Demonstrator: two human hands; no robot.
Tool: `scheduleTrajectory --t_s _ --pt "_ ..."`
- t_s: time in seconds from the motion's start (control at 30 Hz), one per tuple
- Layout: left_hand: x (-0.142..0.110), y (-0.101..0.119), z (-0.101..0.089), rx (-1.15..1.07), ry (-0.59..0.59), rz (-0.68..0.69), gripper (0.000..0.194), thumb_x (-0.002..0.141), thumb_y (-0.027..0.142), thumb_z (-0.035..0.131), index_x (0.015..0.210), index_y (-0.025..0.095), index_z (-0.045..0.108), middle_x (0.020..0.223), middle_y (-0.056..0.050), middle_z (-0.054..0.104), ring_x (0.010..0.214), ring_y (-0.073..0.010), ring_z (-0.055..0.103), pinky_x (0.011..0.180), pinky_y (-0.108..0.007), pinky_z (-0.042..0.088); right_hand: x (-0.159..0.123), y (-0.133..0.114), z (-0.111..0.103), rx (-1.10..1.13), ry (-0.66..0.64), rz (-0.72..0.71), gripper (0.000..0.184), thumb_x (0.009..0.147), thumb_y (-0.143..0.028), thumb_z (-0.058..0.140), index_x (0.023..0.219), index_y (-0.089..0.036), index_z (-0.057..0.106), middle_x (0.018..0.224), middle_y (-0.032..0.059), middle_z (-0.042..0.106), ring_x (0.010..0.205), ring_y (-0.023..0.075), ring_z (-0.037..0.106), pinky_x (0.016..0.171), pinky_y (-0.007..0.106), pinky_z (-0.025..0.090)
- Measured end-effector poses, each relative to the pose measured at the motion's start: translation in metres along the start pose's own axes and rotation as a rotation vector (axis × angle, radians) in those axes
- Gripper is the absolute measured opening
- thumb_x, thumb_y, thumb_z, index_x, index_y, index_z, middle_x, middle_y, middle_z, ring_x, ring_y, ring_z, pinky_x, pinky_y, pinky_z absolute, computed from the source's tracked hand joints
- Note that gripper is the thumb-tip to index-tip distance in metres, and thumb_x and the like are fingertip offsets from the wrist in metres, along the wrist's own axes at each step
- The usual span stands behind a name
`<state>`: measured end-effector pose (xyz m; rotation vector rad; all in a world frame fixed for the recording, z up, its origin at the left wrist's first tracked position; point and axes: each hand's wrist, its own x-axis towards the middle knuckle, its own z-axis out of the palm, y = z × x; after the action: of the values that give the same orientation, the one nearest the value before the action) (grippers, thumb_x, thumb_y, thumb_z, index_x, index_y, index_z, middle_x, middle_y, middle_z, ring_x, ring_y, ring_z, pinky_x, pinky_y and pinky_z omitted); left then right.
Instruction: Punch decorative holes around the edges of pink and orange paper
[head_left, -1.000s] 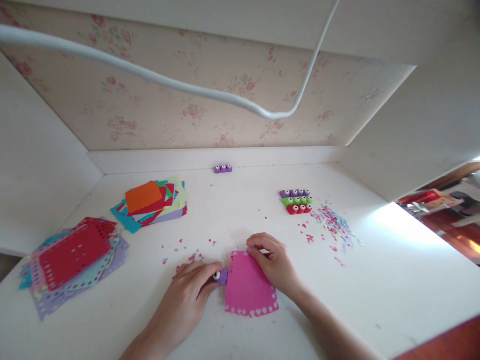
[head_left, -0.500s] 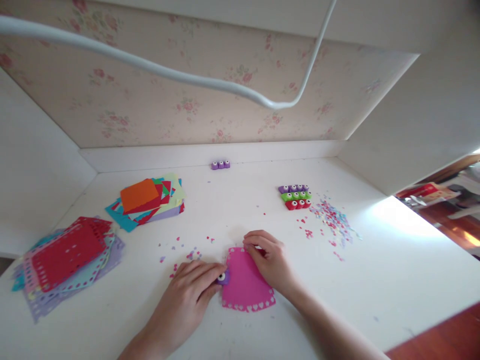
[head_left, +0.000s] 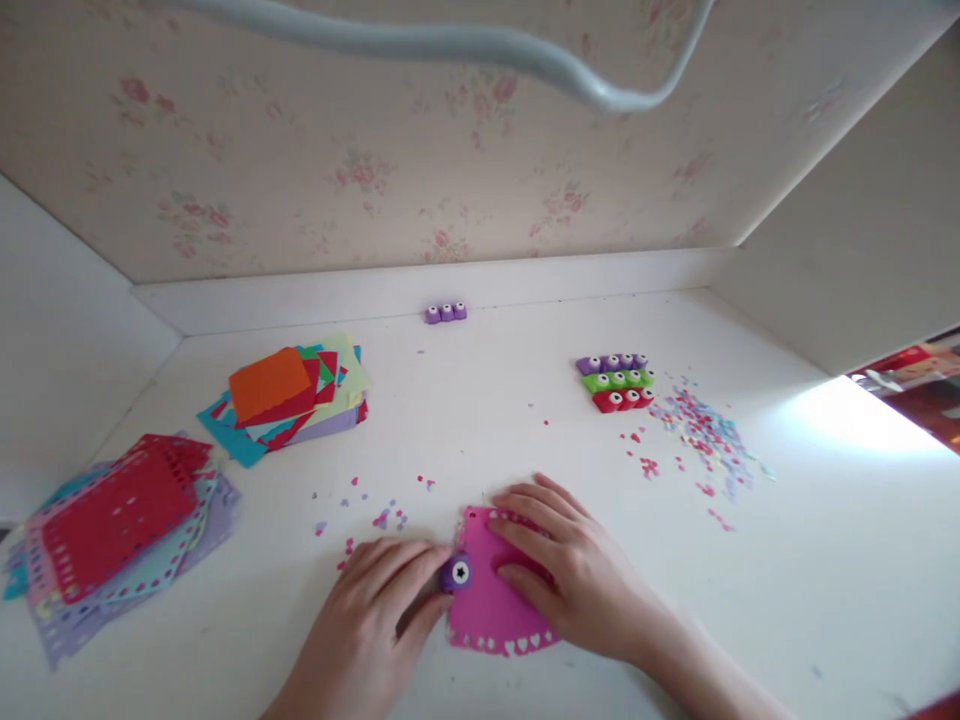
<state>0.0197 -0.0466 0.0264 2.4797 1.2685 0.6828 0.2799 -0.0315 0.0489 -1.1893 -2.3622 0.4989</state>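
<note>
Fingers (head_left: pixel 416 570) and thumb of my left hand (head_left: pixel 367 610) are bent around a small purple punch (head_left: pixel 459 574), index fingertip at its far side and thumb at its near side, with a gap showing between them behind it. The punch stands at the left edge of a pink card (head_left: pixel 487 600), overlapping it. That card lies on the white desk (head_left: pixel 480 420) right in front of me, between my two hands, with heart and star shapes cut along its near edge.

On my right hand (head_left: pixel 577 570) the fingers are spread, resting over the far and right part of the card; my thumb lies apart from the index finger, and pink shows between them.

As for markings, the white disc on top of my punch bears a black star. Other punches stand in purple, green and red rows (head_left: pixel 619 380) to the right, and three purple punches (head_left: pixel 446 312) sit near the back wall; dark marks show on their white tops, too small for me to make out. Whatever is printed on the reddish items (head_left: pixel 919 365) at the far right edge is too blurred to read.
</note>
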Motion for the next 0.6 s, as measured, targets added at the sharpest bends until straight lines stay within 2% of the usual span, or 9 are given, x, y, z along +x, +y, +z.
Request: scheduleTrajectory --t_s 0.1,0.33,0.6 --pt "0.0006 -0.0011 0.0014 0.007 -0.011 0.006 0.028 0.092 0.029 0.061 0.120 0.027 0.060 0.107 -0.003 0.072 0.099 -0.0210 0.067 0.090 -0.034 0.053 0.0013 0.0006 0.0004 -0.009 -0.043 0.009 0.034 0.092 -0.027 0.059 0.127 -0.026 0.062 0.126 0.0079 0.065 0.122 0.0269 0.056 0.115 0.053 0.034" --pt "0.0012 -0.0053 0.0025 0.011 -0.022 0.018 0.026 0.093 0.032 0.060 0.117 0.026 0.063 0.104 -0.004 0.073 0.095 -0.0206 0.068 0.087 -0.032 0.055 0.0033 0.0021 -0.0006 0.035 -0.053 0.014 0.038 0.092 -0.026 0.060 0.130 -0.030 0.060 0.125 0.0059 0.068 0.122 0.0264 0.057 0.117 0.051 0.032" --pt "0.0074 0.0001 -0.0018 0.002 0.039 -0.006 0.029 0.089 0.042 0.063 0.114 0.027 0.065 0.102 -0.004 0.074 0.092 -0.0207 0.070 0.084 -0.031 0.058 0.0032 0.0041 -0.0005 0.001 -0.100 0.020 0.033 0.095 -0.028 0.056 0.128 -0.027 0.060 0.129 0.0053 0.065 0.126 0.0266 0.054 0.118 0.051 0.029"
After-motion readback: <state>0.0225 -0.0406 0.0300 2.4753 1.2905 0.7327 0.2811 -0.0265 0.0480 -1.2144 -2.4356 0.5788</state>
